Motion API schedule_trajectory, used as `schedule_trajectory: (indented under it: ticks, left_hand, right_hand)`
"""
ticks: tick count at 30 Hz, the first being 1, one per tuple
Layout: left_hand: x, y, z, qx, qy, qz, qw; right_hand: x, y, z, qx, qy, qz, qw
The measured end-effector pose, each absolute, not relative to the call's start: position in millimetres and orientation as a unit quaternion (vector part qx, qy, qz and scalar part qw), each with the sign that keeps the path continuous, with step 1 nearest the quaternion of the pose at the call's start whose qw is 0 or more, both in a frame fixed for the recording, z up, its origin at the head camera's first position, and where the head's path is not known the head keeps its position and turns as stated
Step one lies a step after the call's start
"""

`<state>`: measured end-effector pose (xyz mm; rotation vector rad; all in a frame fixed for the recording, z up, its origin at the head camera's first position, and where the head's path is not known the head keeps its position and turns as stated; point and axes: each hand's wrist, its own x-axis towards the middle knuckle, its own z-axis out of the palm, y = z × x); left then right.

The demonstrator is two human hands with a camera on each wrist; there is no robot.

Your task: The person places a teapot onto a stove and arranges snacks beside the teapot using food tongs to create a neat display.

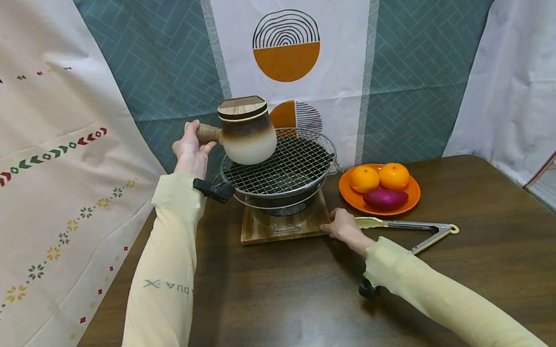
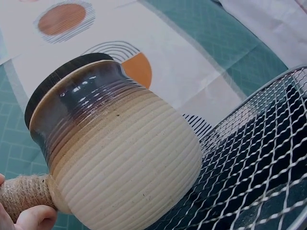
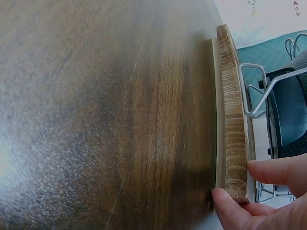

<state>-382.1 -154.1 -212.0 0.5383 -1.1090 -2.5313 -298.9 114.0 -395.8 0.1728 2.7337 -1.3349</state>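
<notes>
My left hand (image 1: 191, 149) grips the twine-wrapped handle (image 2: 29, 194) of a ceramic pot (image 1: 247, 140), brown glaze above and cream below, with a wooden lid (image 1: 242, 106) on top. The pot overlaps the left part of the wire grate (image 1: 292, 161) on a round tabletop grill (image 1: 285, 199). Under the grill lies a square wooden board (image 1: 263, 230). My right hand (image 1: 343, 226) pinches the board's front right corner, thumb on the top face and fingers at the lower edge in the right wrist view.
Right of the grill, an orange plate (image 1: 346, 187) bears two oranges (image 1: 394, 176) and a purple sweet potato (image 1: 385, 199). Metal tongs (image 1: 411, 224) lie spread beside my right hand. Patterned cloths (image 1: 407, 63) hang behind and beside the brown table (image 1: 279, 305).
</notes>
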Motion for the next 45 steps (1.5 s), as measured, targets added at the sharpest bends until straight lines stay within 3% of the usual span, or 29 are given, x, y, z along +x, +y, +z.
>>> schedule_trajectory:
  ticks: [45]
  left_hand:
    - [-384, -134, -223, 0.176, -0.377, -0.894, 0.166]
  right_hand:
    - [-299, 114, -394, 0.056, 0.901, -0.426, 0.055]
